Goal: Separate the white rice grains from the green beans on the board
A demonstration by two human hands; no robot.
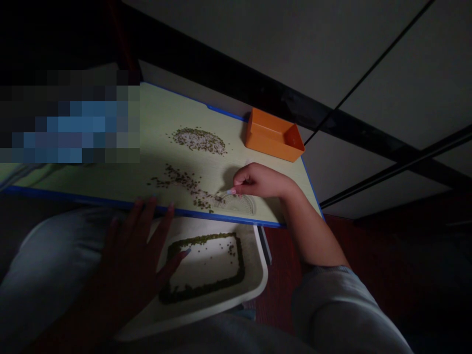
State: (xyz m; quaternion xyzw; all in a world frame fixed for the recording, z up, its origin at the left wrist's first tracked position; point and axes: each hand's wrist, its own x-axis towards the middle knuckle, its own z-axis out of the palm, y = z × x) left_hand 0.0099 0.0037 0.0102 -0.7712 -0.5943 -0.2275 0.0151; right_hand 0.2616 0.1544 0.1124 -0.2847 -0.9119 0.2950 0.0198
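Observation:
My right hand [260,179] is over the light-green tabletop [265,169], its fingers curled into a pinch. Whatever lies between the fingertips is too small or hidden to make out. Just below them is a half-circle protractor shape [239,204], either printed or clear plastic; I cannot tell which. Small dark-green beans [180,179] spread in a loose band left of the fingertips. Spread-fingered, my left hand [136,250] hovers or rests at the left of a white tray [260,260], its thumb over the tray. Green beans [241,260] line the edges of the tray's floor.
A second pile [199,140] mixes green beans with pale grains farther back. An orange open box [275,137] stands at the table's back right corner. Blue edging [221,216] borders the table. Pale panels [368,162] rise behind it. A blurred patch covers the left.

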